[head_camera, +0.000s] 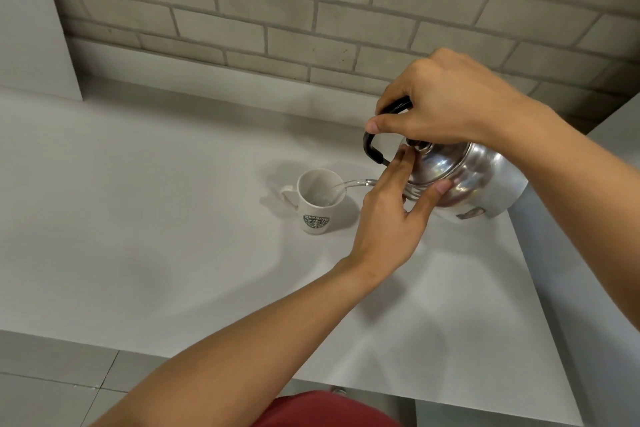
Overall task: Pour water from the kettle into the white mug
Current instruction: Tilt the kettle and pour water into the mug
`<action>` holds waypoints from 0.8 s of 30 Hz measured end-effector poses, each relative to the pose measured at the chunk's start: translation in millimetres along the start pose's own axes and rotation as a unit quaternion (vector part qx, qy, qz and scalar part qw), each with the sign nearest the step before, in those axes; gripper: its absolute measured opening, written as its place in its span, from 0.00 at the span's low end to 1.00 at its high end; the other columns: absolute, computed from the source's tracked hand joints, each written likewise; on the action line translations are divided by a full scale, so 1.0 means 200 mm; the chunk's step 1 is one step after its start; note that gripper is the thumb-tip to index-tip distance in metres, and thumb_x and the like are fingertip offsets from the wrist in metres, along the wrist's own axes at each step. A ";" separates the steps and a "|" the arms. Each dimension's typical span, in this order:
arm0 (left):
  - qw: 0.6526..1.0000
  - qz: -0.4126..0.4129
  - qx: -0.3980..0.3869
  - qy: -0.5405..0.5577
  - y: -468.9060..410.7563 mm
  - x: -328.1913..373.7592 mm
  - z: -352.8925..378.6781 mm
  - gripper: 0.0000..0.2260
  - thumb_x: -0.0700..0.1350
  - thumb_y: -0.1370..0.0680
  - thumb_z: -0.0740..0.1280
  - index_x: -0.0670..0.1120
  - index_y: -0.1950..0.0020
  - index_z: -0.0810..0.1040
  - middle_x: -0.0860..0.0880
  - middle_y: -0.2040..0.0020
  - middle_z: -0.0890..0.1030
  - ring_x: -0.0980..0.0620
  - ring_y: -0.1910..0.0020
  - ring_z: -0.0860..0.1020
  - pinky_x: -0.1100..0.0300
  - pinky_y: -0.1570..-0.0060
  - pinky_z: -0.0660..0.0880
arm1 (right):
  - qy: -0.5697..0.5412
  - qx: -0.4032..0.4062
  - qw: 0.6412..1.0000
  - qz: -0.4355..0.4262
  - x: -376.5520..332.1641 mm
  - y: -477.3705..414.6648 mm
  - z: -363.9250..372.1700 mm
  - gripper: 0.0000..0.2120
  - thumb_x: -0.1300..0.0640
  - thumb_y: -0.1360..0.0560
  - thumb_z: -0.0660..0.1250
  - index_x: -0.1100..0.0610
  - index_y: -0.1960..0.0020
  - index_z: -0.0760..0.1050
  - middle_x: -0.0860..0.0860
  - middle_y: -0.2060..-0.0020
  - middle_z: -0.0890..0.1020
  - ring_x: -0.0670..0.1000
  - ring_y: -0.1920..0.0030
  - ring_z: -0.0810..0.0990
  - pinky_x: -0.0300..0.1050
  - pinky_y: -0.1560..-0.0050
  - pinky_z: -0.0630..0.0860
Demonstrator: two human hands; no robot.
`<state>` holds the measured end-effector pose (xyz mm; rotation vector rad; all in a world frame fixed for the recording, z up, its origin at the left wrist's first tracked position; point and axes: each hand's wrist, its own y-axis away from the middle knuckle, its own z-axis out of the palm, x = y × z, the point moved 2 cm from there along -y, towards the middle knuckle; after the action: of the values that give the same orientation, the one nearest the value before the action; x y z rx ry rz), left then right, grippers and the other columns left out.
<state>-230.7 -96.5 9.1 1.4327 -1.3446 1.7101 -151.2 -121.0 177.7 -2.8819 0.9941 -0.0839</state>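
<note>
A white mug [316, 210] with a green logo stands upright on the white table [156, 218], its handle turned left. A shiny metal kettle [471, 180] is tilted toward it from the right, lifted off the table. A thin stream of water [343, 185] runs from the spout into the mug. My right hand [446, 100] grips the kettle's black handle [372, 146] from above. My left hand [394, 211] presses its fingers on the kettle's lid, thumb against the body, hiding most of the spout.
A grey brick wall [311, 10] runs behind the table. A white panel [34, 28] stands at the back left. The table's front edge [173, 354] lies close to me, with tiled floor [52, 388] below.
</note>
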 end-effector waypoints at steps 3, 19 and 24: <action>1.000 -0.001 -0.001 0.005 0.00 0.00 0.00 0.25 0.57 0.17 0.68 0.55 0.21 0.69 0.58 0.25 0.76 0.57 0.30 0.76 0.50 0.36 0.79 | 0.005 -0.005 1.000 0.002 -0.01 0.00 -0.01 0.20 0.32 0.26 0.69 0.45 0.48 0.88 0.51 0.58 0.88 0.60 0.53 0.82 0.57 0.51 0.81; 1.000 0.011 0.017 0.013 -0.04 0.01 0.00 0.25 0.57 0.17 0.68 0.54 0.21 0.69 0.58 0.27 0.77 0.58 0.30 0.77 0.52 0.36 0.78 | 0.020 -0.025 0.999 -0.001 -0.04 -0.04 -0.04 0.19 0.33 0.25 0.69 0.46 0.48 0.88 0.50 0.59 0.88 0.59 0.54 0.83 0.58 0.52 0.82; 1.000 0.015 0.022 0.015 -0.04 0.02 0.00 0.24 0.56 0.17 0.68 0.55 0.22 0.70 0.59 0.27 0.77 0.56 0.32 0.78 0.52 0.38 0.79 | 0.024 -0.024 0.999 -0.004 -0.05 -0.04 -0.05 0.19 0.33 0.25 0.69 0.46 0.49 0.88 0.51 0.59 0.88 0.59 0.54 0.84 0.58 0.52 0.82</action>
<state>-224.8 -94.9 15.4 1.4114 -1.3277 1.7838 -154.3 -109.3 189.0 -2.9405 1.0072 -0.1305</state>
